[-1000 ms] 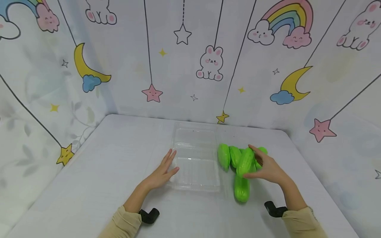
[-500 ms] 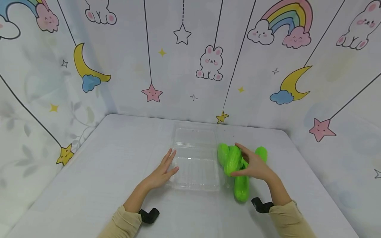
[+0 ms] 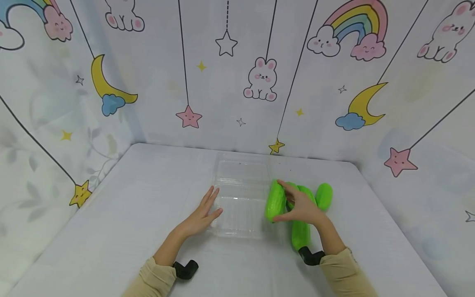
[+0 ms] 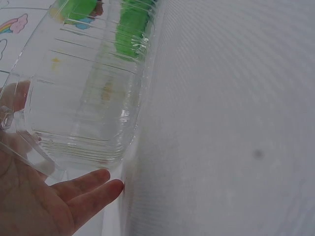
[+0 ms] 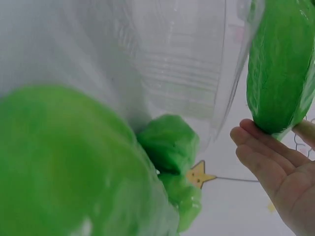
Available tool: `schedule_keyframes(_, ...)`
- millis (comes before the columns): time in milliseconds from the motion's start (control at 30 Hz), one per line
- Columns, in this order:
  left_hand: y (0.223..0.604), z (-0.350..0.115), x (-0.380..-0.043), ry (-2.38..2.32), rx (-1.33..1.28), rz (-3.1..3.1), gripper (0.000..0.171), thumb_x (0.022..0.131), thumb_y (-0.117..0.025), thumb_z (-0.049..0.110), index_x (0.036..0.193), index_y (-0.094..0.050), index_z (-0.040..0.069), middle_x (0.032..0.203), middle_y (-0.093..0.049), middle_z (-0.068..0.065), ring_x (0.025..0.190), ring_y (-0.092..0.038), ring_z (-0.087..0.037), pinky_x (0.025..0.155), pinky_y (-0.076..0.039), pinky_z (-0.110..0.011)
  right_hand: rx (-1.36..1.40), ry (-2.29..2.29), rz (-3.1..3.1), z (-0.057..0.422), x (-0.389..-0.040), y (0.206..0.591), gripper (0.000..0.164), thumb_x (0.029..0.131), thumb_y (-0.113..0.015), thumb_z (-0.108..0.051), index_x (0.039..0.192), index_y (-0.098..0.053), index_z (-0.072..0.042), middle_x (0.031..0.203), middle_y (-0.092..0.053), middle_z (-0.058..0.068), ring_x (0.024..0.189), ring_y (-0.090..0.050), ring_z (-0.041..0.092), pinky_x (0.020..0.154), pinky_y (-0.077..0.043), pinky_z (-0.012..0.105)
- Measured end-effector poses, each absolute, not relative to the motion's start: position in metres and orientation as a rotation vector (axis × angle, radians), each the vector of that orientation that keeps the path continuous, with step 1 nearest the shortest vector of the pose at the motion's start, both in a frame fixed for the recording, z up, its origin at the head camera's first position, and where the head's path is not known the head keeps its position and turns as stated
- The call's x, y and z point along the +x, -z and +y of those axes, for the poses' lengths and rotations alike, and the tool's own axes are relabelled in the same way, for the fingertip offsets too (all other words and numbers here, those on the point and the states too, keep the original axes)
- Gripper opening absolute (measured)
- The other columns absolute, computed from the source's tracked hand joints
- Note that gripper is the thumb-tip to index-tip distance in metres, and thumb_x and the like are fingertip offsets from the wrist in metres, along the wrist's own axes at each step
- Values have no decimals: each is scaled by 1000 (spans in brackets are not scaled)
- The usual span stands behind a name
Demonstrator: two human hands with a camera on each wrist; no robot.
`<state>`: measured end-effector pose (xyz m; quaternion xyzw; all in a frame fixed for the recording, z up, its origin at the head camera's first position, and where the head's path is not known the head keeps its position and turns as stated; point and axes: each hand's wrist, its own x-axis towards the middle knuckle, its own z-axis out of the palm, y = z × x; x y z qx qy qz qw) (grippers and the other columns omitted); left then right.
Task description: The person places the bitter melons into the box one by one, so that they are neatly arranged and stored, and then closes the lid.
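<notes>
My right hand point(image 3: 301, 209) holds a glossy bright green cucumber point(image 3: 276, 201) between thumb and fingers, at the right wall of a clear plastic box point(image 3: 237, 218). In the right wrist view the held cucumber point(image 5: 280, 64) hangs upper right, its end at the fingertips. My left hand point(image 3: 198, 216) lies along the box's left side, fingers straight and spread; the left wrist view shows the fingertips right at the clear wall point(image 4: 83, 113). Several more green cucumbers lie right of the box, one lengthwise in front point(image 3: 300, 235) and another farther right point(image 3: 324, 196), partly hidden by my right hand.
The box's clear lid part point(image 3: 243, 169) lies folded out toward the back of the white table point(image 3: 148, 198). A printed cloth point(image 3: 148, 82) hangs behind and at the sides. Black angled wrist mounts point(image 3: 186, 269) sit at both sleeves.
My right hand has moved left with the cucumber, from above the pile to the box's right edge. The left hand stays in place.
</notes>
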<state>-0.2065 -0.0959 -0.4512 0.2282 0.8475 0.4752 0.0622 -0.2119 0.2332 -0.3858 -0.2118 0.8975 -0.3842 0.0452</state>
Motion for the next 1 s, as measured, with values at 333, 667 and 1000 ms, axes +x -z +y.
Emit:
schedule_keyframes(333,452,-97,-206,-1436,692,2563,68,97,-46,29,148,-3,15,152,10,-8,138,-1,-32,102,-23,-57,-647,1198,2704,216,-214,395,112,57,-86,-42,146,-23,-17,145,-29,15,124,-39,35,97,-37,43)
schedule_keyframes(667,450,-97,-205,-1430,683,2565,68,97,-45,31,148,-4,15,152,10,-8,138,0,-32,101,-24,-56,-663,1219,2685,195,-209,390,109,61,-86,-33,146,-21,-15,146,-28,15,124,-39,34,99,-35,42)
schedule_keyframes(1000,451,-96,-205,-1429,693,2574,67,97,-45,28,148,-5,12,152,10,-8,138,0,-31,102,-23,-57,-666,1234,2637,183,-221,413,112,59,-85,-39,146,-21,-15,145,-31,11,125,-40,29,100,-34,41)
